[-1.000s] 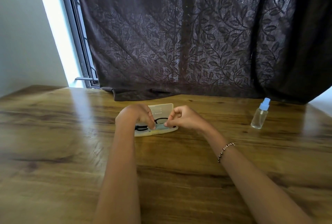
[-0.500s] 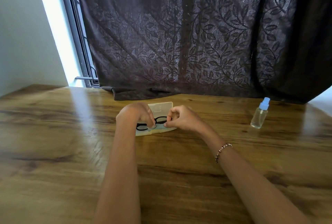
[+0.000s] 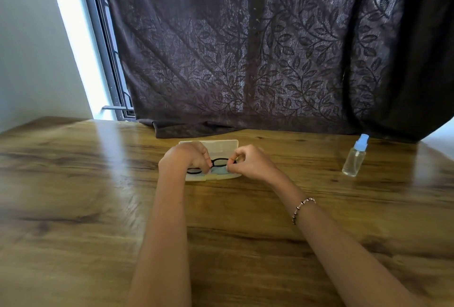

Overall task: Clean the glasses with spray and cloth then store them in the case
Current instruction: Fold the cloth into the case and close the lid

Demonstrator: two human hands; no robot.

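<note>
Your left hand (image 3: pixel 183 160) and right hand (image 3: pixel 248 162) pinch the glasses (image 3: pixel 219 162) by their ends, fingers clamped on the frame, level over the open case (image 3: pixel 222 145) so they can seat on the blue cloth (image 3: pixel 219 171); the spray bottle (image 3: pixel 355 156) stands clear, far right.

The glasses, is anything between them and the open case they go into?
Nothing blocks them. The glasses, held by the left hand and right hand, sit right over the open case. Only a blue cloth lies inside beneath them.
</note>
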